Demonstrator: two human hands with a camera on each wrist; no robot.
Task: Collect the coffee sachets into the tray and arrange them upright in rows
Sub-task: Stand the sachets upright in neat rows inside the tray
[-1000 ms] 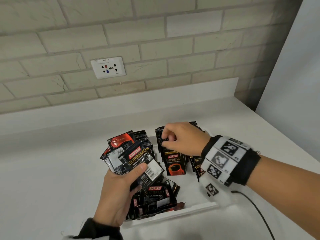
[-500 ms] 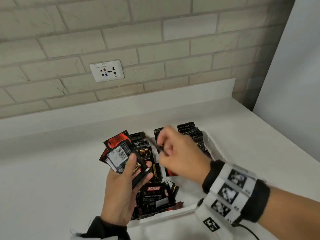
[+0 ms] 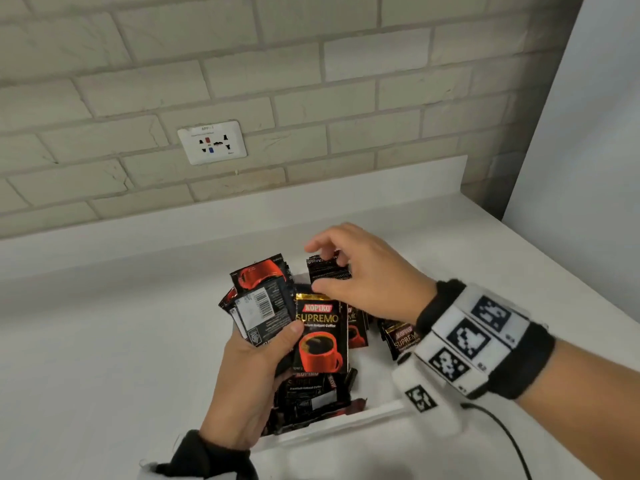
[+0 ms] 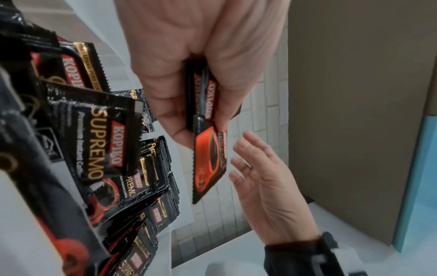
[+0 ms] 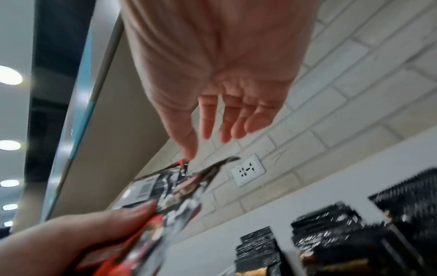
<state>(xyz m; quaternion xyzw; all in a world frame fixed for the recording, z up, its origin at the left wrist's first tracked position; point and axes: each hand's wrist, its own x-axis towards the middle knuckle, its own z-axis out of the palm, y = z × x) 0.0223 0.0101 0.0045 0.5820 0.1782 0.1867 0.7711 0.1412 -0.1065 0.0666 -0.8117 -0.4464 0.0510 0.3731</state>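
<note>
We found the left hand (image 3: 249, 379) closed round a fanned bundle of coffee sachets (image 3: 263, 306), thumb pressed across their faces and fingers curled behind; the left wrist view showed the same pinch, thumb and fingers clamped on the bundle's lower ends (image 4: 205, 104). The bundle was held above the near left part of the tray, with some packets showing barcode backs and one showing its front sachet (image 3: 320, 336), printed with a red cup, at the right of the fan. The right hand (image 3: 360, 278) hovered just right of and beyond the bundle, fingers loosely spread and relaxed, holding nothing; the right wrist view confirmed the empty, open fingers (image 5: 236, 119). Directly under that hand stood a row of upright sachets (image 3: 327, 271), serrated tops up, at the far side of the tray; whether the fingertips touched them we could not tell. Further upright sachets (image 3: 401, 336) stood to the right, partly hidden by the right wrist. Loose sachets (image 3: 308, 393) lay flat in a heap in the near left of the white tray (image 3: 374, 412), whose near rim showed below them. The tray sat on a white counter (image 3: 104, 341). Behind it rose a pale brick wall (image 3: 311, 98) bearing a white socket plate (image 3: 212, 142). A marker-printed band (image 3: 478, 341) wrapped the right wrist, with a dark cable (image 3: 502, 434) trailing from it over the counter.
</note>
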